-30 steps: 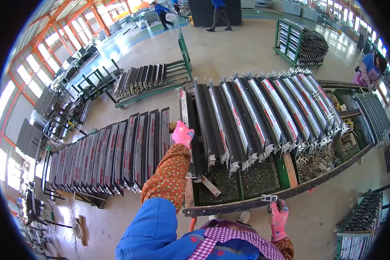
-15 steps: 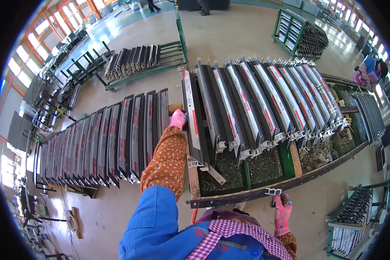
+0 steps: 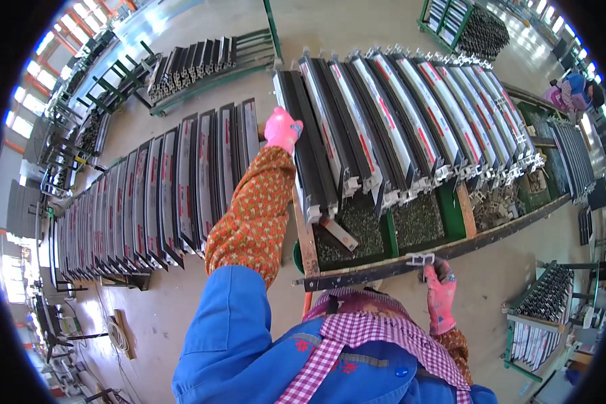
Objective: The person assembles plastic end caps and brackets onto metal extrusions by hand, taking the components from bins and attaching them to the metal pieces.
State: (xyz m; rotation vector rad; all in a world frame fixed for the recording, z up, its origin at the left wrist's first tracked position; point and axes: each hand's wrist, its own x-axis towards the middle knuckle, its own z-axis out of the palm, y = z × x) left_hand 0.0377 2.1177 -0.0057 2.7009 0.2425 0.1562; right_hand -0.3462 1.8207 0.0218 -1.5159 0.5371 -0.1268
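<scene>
My left hand (image 3: 283,129), in a pink glove, is closed on the near-left edge of the leftmost long profile (image 3: 310,151), whose dark side faces up. This profile lies across the green-lined workbench (image 3: 444,250) beside a row of black-and-white profiles (image 3: 411,111) with red-marked film. White end fittings stick out at their ends. In front of the bench's dark front rail, my gloved right hand (image 3: 441,296) pinches a small white bracket-like end piece (image 3: 421,259) between thumb and fingers.
On the left a long row of grey profiles (image 3: 148,195) leans on a stand. Loose fittings (image 3: 491,209) fill a bench compartment, and a light strip (image 3: 340,234) lies in another. Carts (image 3: 209,81) with profiles stand behind and at right (image 3: 535,316). A co-worker (image 3: 572,94) bends over at far right.
The leftmost profile has turned, so its white, red-marked face gives way to its dark side. My left hand has stayed on its edge. The right hand still holds the end piece.
</scene>
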